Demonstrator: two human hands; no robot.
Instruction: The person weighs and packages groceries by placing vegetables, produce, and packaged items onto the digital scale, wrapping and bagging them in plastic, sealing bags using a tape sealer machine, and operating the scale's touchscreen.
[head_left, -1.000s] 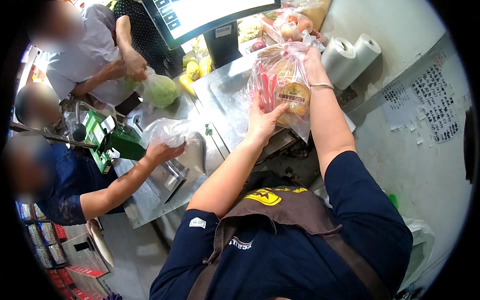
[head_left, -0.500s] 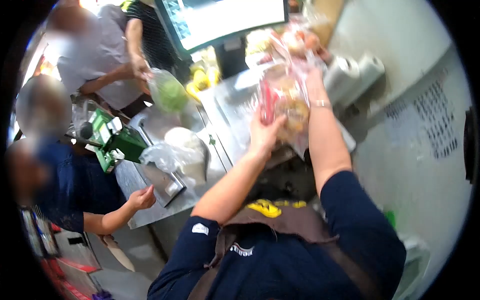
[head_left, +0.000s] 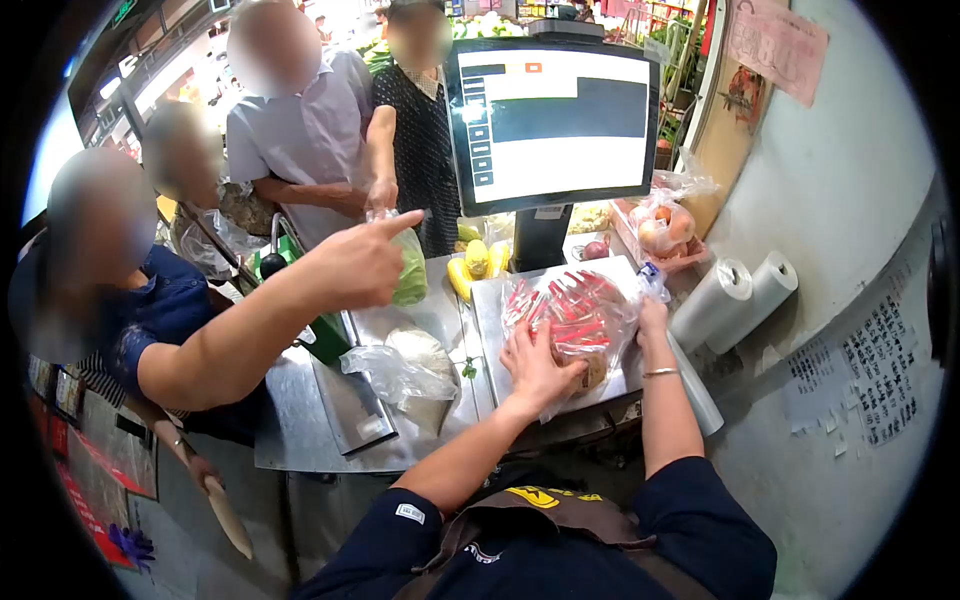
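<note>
On the metal scale plate (head_left: 487, 310) at the counter lies a clear plastic bag (head_left: 570, 315) with red-striped packets inside. My left hand (head_left: 540, 370) presses on the bag's near left side, its fingers spread. At the bag's upper right, my right hand (head_left: 652, 312) is closed round the gathered plastic of its neck. The monitor (head_left: 555, 120) stands just beyond the bag. Left of the plate is another bag with something pale in it (head_left: 425, 365).
A person's arm (head_left: 350, 270) points across the counter from the left. Other people stand beyond. Plastic rolls (head_left: 712, 300), bagged fruit (head_left: 665, 228), yellow vegetables (head_left: 478, 262), a green scale (head_left: 328, 338) and a bag with a green vegetable (head_left: 410, 265) are around.
The view has tilted up, showing the whole monitor. The bag has come down from my raised hands onto the plate. The person at left has raised an arm to point.
</note>
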